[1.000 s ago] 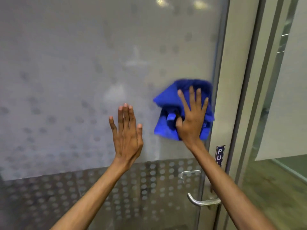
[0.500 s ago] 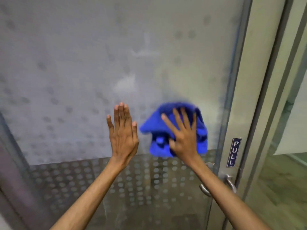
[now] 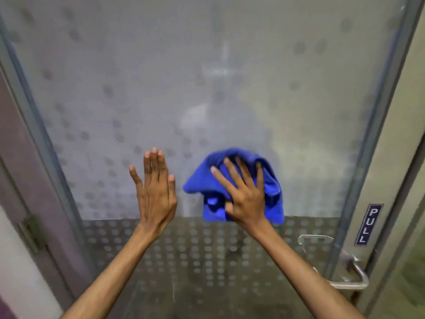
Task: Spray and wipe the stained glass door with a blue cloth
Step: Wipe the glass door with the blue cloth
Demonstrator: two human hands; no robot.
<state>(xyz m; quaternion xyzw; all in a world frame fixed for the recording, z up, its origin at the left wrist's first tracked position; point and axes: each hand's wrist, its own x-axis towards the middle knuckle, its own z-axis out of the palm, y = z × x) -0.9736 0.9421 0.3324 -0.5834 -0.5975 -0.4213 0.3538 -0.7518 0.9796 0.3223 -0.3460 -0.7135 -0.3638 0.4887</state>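
The frosted glass door (image 3: 207, 77) with a faint dot pattern fills the view. A crumpled blue cloth (image 3: 273, 196) is pressed against the glass at the lower middle, just above the clear dotted band. My right hand (image 3: 241, 194) lies flat on the cloth with fingers spread, holding it to the pane. My left hand (image 3: 154, 189) is raised beside it on the left, fingers straight and together, palm toward the glass, holding nothing. No spray bottle is in view.
A metal lever handle (image 3: 351, 277) sits at the door's lower right edge, under a blue PULL sign (image 3: 368, 224) on the frame. The left door frame (image 3: 34, 134) carries a hinge (image 3: 30, 233). A second glass panel stands at the far right.
My right hand has slid the cloth down and to the left, away from the door's right edge. The left hand keeps its pose. The camera has tilted down and turned left.
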